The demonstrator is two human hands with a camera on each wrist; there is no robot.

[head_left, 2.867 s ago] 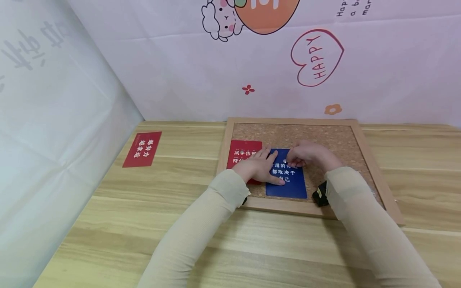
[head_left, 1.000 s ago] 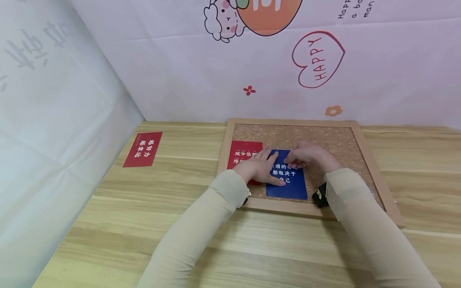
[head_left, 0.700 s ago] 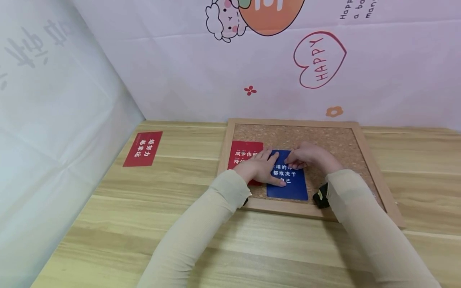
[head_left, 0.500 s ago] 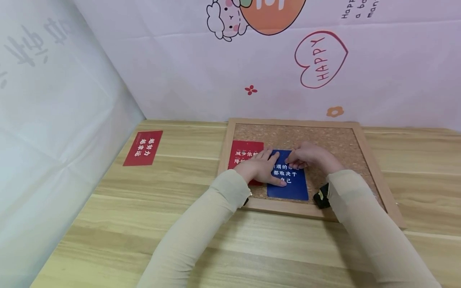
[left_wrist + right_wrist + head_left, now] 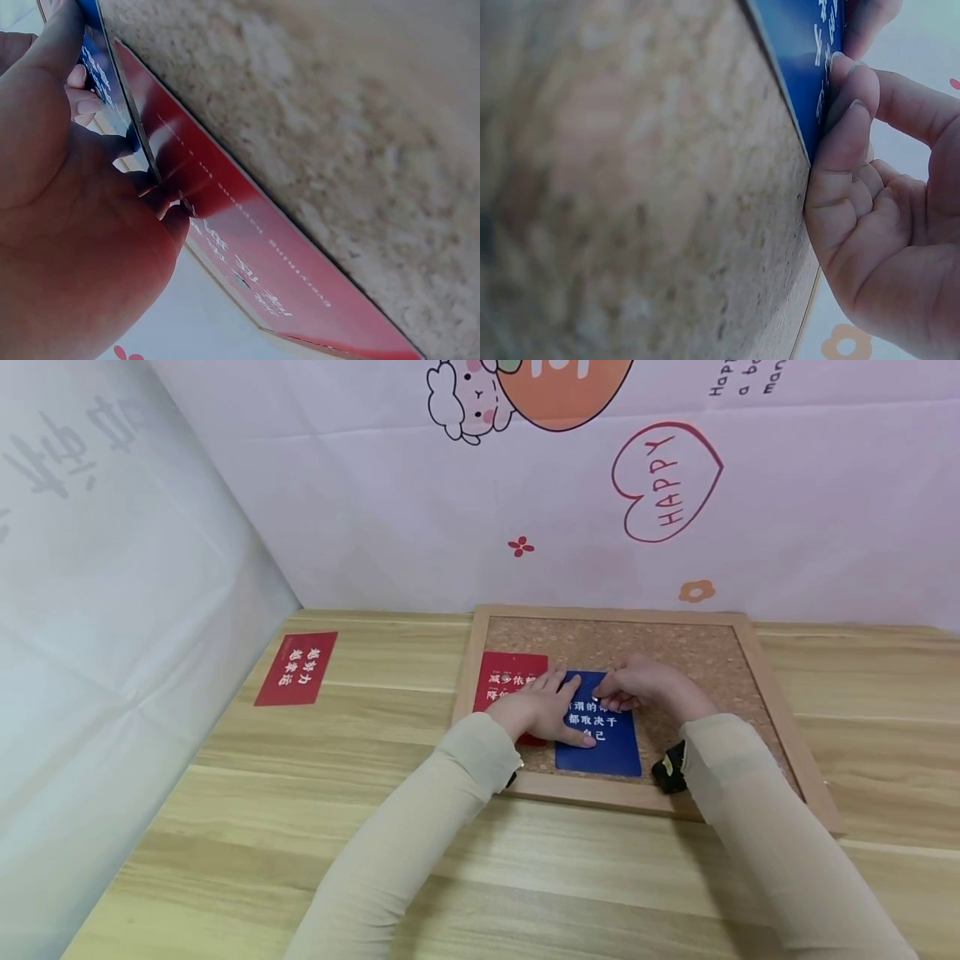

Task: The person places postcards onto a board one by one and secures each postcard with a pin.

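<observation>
A blue card [image 5: 600,756] with white Chinese characters lies on a framed corkboard [image 5: 697,652]. My left hand [image 5: 540,710] rests with straight, spread fingers across the blue card's left side and the red card [image 5: 512,662] beside it. In the left wrist view those fingertips touch near the gap between both cards. With curled fingers my right hand [image 5: 641,685] pinches a small, pale thumbtack [image 5: 596,697] at the blue card's upper part, mostly hidden by the thumb and index finger. The right wrist view shows this hand [image 5: 900,225] at the edge of the card.
A second red card [image 5: 297,670] lies on the wooden table [image 5: 300,810], left of the corkboard. A silvery thumbtack [image 5: 506,677] sits in the red card on the board. Behind stands a white printed cloth [image 5: 375,510]. Black wrist gear [image 5: 670,768] hangs by the right sleeve.
Both hands and the cards keep their places. The right fingertips shift slightly around the thumbtack, so its pale head is covered and then shows again. The head view moves a little.
</observation>
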